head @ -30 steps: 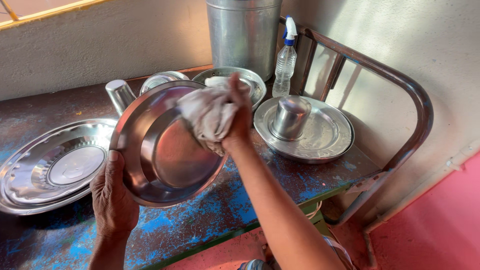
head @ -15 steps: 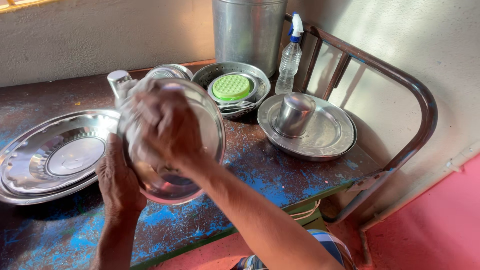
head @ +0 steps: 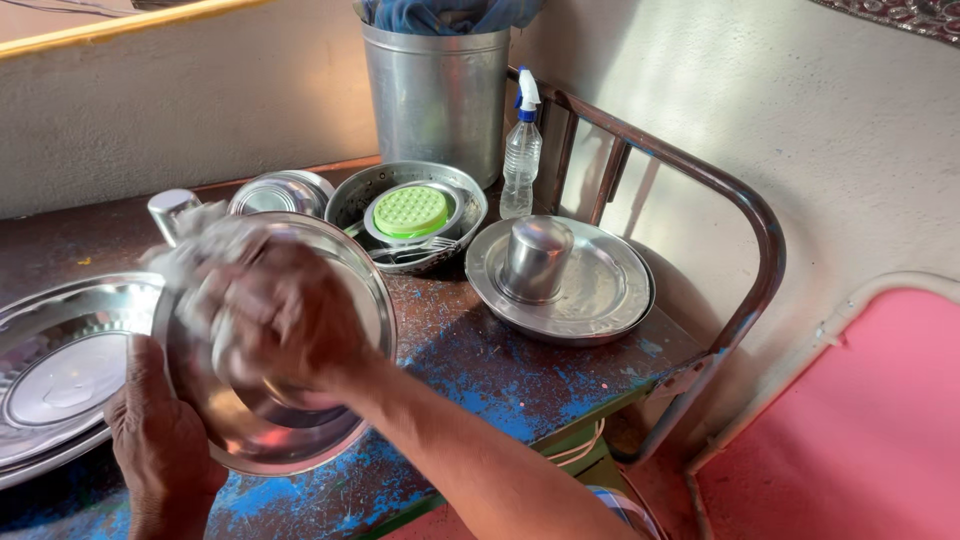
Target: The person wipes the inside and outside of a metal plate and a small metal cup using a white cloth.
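Note:
My left hand [head: 160, 440] grips the lower left rim of a round steel plate [head: 300, 440], holding it tilted above the table. My right hand [head: 280, 320] presses a white cloth [head: 195, 255] against the inside of the plate; the hand and cloth are blurred with motion. The cloth sticks out past my fingers at the plate's upper left.
A large steel tray [head: 60, 370] lies at the left. Behind are a steel tumbler [head: 168, 212], a small bowl [head: 282, 192] and a bowl with a green scrubber [head: 410, 212]. At right an upturned steel cup [head: 535, 258] stands on a plate [head: 600, 290]. A spray bottle [head: 520, 150] and tall steel bin [head: 438, 95] stand behind.
My right hand with the cloth has swept from the plate's upper right across to its left side. The plate has shifted slightly lower and left in my left hand.

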